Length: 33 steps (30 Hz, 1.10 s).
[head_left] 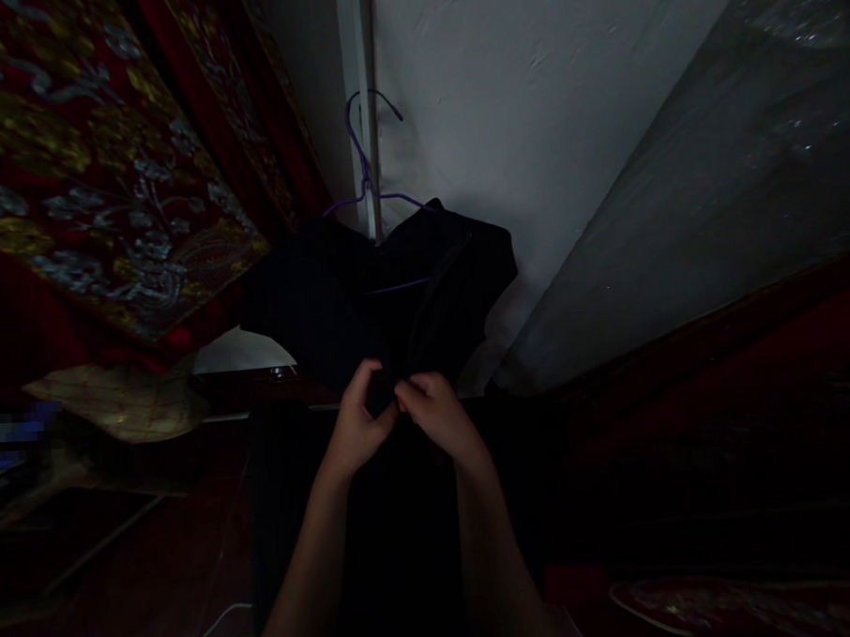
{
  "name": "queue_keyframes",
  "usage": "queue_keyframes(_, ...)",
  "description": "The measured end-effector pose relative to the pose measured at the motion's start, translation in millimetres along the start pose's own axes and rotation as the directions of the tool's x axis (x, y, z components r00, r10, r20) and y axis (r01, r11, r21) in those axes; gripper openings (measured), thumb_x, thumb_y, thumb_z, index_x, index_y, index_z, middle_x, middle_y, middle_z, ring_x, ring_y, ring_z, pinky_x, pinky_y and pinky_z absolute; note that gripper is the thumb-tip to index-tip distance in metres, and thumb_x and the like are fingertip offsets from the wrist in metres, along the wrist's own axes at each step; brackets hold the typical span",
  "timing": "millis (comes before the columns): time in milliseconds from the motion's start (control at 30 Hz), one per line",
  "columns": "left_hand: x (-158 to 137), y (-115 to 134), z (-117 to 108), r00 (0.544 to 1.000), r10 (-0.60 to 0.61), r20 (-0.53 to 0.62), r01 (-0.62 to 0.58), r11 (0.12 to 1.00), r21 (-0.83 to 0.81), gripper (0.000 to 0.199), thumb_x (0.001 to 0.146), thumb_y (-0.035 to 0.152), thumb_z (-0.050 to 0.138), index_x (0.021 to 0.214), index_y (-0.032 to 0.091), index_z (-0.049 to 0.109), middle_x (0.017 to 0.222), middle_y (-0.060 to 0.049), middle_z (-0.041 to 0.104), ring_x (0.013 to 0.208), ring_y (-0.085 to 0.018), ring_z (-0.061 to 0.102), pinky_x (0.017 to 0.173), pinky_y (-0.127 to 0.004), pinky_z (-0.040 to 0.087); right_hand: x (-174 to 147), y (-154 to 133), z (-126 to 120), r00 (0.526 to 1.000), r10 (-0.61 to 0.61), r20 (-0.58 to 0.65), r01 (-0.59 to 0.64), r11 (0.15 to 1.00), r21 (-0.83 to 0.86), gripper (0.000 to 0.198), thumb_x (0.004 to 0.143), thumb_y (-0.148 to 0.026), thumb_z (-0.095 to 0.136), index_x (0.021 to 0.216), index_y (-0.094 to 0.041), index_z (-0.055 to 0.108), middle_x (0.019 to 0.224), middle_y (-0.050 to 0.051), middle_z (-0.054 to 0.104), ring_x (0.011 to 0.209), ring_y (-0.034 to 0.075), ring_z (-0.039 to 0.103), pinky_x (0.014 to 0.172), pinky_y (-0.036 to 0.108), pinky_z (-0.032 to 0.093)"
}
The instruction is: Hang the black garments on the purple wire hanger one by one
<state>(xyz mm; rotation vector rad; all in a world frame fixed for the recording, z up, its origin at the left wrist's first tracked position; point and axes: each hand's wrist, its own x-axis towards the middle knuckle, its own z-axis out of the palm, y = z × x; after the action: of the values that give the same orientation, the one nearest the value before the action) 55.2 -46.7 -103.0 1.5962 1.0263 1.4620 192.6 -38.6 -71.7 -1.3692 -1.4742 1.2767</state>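
Observation:
A dark short-sleeved garment (458,289), navy or black, hangs by its shoulders on a thin purple hanger (395,198). Its neck and upper front are open, and the hanger's lower bar shows inside. My left hand (363,420) is at the left front edge, with thumb and forefinger curved round the cloth. Close beside it, my right hand (429,403) pinches the other edge with its fingers curled in. The two hands nearly meet at the middle of the front. Darkness hides whether buttons or a zip lie between the fingertips.
Behind the hanger runs a pale upright post (365,39) against a white wall (514,99). Red cloth with gold and silver embroidery (130,181) hangs at left, above a pale checked cloth (125,402). A greyish translucent sheet (708,193) slants on the right. Tiled floor (188,545) shows lower left.

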Motion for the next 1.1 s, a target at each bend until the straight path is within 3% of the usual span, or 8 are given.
queue_keyframes(133, 2, 2, 4, 0.996, 0.051, -0.078, -0.053, 0.999, -0.015, 0.031, 0.075, 0.010, 0.063, 0.104, 0.021, 0.060, 0.097, -0.002, 0.064, 0.094, -0.019, 0.064, 0.085, -0.029, 0.051, -1, -5, 7, 0.996, -0.059, -0.062, 0.059, 0.998, -0.005, 0.031, 0.080, -0.037, 0.053, 0.055, -0.020, 0.047, 0.053, -0.003, 0.042, 0.052, 0.011, 0.039, 0.051, 0.026, 0.027)
queue_keyframes(267, 7, 3, 4, 0.980, -0.027, -0.195, 0.007, 0.995, -0.104, 0.018, 0.074, 0.010, 0.065, 0.089, 0.020, 0.062, 0.082, 0.001, 0.064, 0.079, -0.015, 0.063, 0.073, -0.023, 0.051, 2, -11, 16, 0.997, -0.047, -0.066, 0.049, 0.998, 0.033, 0.035, 0.082, -0.043, 0.053, 0.056, -0.020, 0.048, 0.053, -0.004, 0.041, 0.051, 0.011, 0.037, 0.050, 0.026, 0.026)
queue_keyframes(400, 13, 3, 5, 0.945, -0.050, -0.322, 0.000, 0.988, -0.154, 0.017, 0.069, 0.010, 0.068, 0.083, 0.018, 0.064, 0.076, 0.002, 0.065, 0.071, -0.013, 0.061, 0.068, -0.021, 0.050, 6, -11, 18, 0.993, -0.105, -0.055, 0.112, 0.984, 0.137, 0.046, 0.083, -0.060, 0.053, 0.059, -0.020, 0.052, 0.050, -0.004, 0.041, 0.049, 0.011, 0.038, 0.050, 0.026, 0.028)
queue_keyframes(533, 16, 3, 15, 0.942, -0.084, -0.326, 0.015, 0.978, -0.207, 0.012, 0.068, 0.011, 0.070, 0.075, 0.017, 0.062, 0.069, 0.003, 0.062, 0.064, -0.011, 0.058, 0.062, -0.019, 0.047, 8, -3, 11, 0.983, -0.148, -0.112, 0.167, 0.969, 0.183, 0.053, 0.082, -0.067, 0.056, 0.058, -0.020, 0.052, 0.047, -0.005, 0.040, 0.047, 0.010, 0.037, 0.049, 0.026, 0.027)
queue_keyframes(867, 12, -5, 29, 0.939, -0.145, -0.311, 0.075, 0.971, -0.225, 0.015, 0.067, 0.014, 0.074, 0.077, 0.016, 0.064, 0.073, 0.000, 0.065, 0.069, -0.012, 0.063, 0.065, -0.020, 0.050, 4, 9, 9, 0.987, -0.045, -0.155, 0.114, 0.873, 0.474, 0.052, 0.077, -0.066, 0.063, 0.064, -0.016, 0.064, 0.045, -0.005, 0.042, 0.041, 0.007, 0.034, 0.044, 0.023, 0.023)
queue_keyframes(1100, 3, 2, 33, 0.878, -0.084, -0.471, 0.009, 0.987, -0.159, 0.017, 0.070, 0.021, 0.078, 0.079, 0.016, 0.064, 0.071, 0.000, 0.065, 0.065, -0.011, 0.062, 0.063, -0.020, 0.050, -4, -6, 9, 0.994, -0.054, -0.098, 0.098, 0.844, 0.528, 0.040, 0.077, -0.053, 0.066, 0.067, -0.014, 0.068, 0.047, -0.004, 0.048, 0.042, 0.006, 0.038, 0.044, 0.021, 0.024)
